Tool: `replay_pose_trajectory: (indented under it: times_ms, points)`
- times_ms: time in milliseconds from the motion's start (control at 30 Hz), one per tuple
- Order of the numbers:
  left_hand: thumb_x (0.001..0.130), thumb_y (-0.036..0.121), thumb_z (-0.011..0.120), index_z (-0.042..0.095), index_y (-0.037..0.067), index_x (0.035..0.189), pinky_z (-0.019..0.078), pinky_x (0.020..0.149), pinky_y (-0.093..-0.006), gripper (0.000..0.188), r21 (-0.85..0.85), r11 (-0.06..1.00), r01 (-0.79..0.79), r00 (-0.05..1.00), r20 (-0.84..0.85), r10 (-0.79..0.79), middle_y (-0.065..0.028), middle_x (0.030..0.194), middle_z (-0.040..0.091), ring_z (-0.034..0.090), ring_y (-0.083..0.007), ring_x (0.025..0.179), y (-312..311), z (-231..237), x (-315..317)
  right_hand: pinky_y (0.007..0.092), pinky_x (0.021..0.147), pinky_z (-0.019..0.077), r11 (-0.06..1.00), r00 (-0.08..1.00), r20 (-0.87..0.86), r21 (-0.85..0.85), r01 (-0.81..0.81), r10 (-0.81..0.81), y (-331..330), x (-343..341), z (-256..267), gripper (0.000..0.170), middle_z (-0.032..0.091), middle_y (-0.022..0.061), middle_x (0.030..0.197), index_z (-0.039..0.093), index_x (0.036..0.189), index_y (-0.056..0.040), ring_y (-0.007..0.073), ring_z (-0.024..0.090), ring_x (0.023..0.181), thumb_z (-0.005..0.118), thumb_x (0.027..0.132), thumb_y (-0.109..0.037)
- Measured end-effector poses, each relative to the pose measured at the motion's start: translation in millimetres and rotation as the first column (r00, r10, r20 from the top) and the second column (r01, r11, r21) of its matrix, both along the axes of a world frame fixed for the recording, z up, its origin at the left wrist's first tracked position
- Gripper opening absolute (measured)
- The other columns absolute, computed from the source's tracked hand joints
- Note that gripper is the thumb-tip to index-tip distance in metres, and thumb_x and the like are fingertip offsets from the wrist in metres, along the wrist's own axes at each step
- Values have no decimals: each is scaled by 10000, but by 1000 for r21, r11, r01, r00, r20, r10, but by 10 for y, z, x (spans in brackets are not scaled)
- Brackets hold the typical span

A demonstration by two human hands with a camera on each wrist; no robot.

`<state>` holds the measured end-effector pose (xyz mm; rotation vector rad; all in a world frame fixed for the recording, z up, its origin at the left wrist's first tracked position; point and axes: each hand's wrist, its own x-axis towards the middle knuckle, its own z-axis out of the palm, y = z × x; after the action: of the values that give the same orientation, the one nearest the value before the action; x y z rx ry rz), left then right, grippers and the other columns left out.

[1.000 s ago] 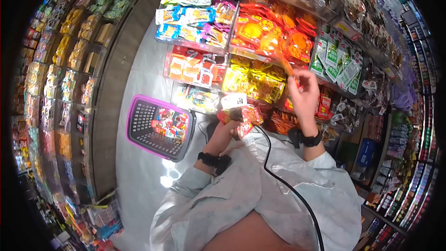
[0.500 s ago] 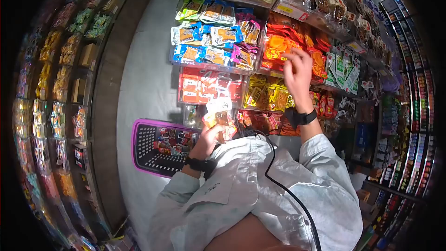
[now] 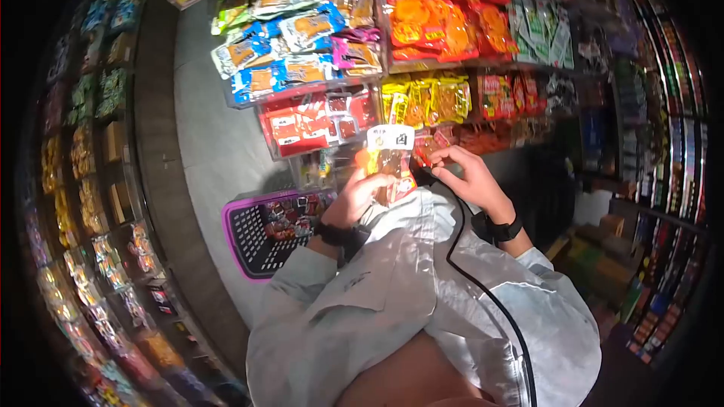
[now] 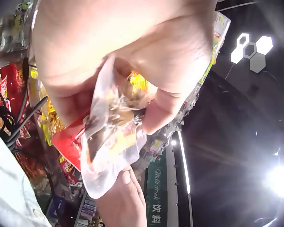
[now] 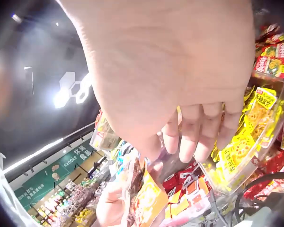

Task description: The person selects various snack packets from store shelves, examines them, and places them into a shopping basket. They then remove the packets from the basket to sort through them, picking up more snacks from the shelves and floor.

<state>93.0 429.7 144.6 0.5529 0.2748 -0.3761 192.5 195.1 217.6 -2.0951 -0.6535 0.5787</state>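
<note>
My left hand [image 3: 353,200] grips several snack packets in front of my torso. One is a clear pouch [image 3: 392,162] with dark contents and a white top label; a red packet [image 4: 68,144] and an orange-yellow packet [image 5: 151,198] lie together with it. Close to the right of the pouch is my right hand [image 3: 477,181], its fingers loosely bent with nothing between them. In the right wrist view its thumb overlaps the top of the held packets. The palm of my left hand hides part of them in the left wrist view.
A dark basket with a purple rim [image 3: 228,232] stands on the floor at left, small packets [image 3: 288,218] inside. Ahead are bins of blue-and-white packets [image 3: 305,30], orange packets [image 3: 430,22] and yellow packets [image 3: 430,102]. A black cable [image 3: 490,294] runs down my shirt. Shelves line the left.
My right hand has come down from the orange packet bin to beside the pouch. An orange packet showed at its fingertips a second ago. The left hand has kept its packets and turned the pouch upright.
</note>
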Motion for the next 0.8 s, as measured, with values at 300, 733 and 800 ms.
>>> replay_pose_trajectory:
  times_ms: [300,733,800]
  points:
    - [935,68,630,538,9,1326,495,967,-329,406,367,904,220,933,192,-305,-49,1207,648,624,-144,1100,-916,9,278,296,863,528,969,960,-200,117,220,-194,-826,-490,-185,337,719,94,1057,629,1251,-4,155,683,955,698,946,-130]
    - [1005,74,576,532,32,1317,523,858,-287,318,443,875,196,980,-54,-193,-35,1062,647,645,-138,978,-3289,270,233,263,738,535,775,789,-447,275,569,-421,-3233,-781,-503,253,729,73,995,590,1232,19,81,661,839,587,997,-75]
    - [1007,64,567,522,36,1325,536,863,-298,322,517,821,244,967,-68,-245,-44,1074,661,662,-148,968,-3527,211,233,275,714,526,694,743,-513,339,636,-430,-3566,-869,-541,254,730,67,958,606,1194,18,80,652,803,615,969,-101]
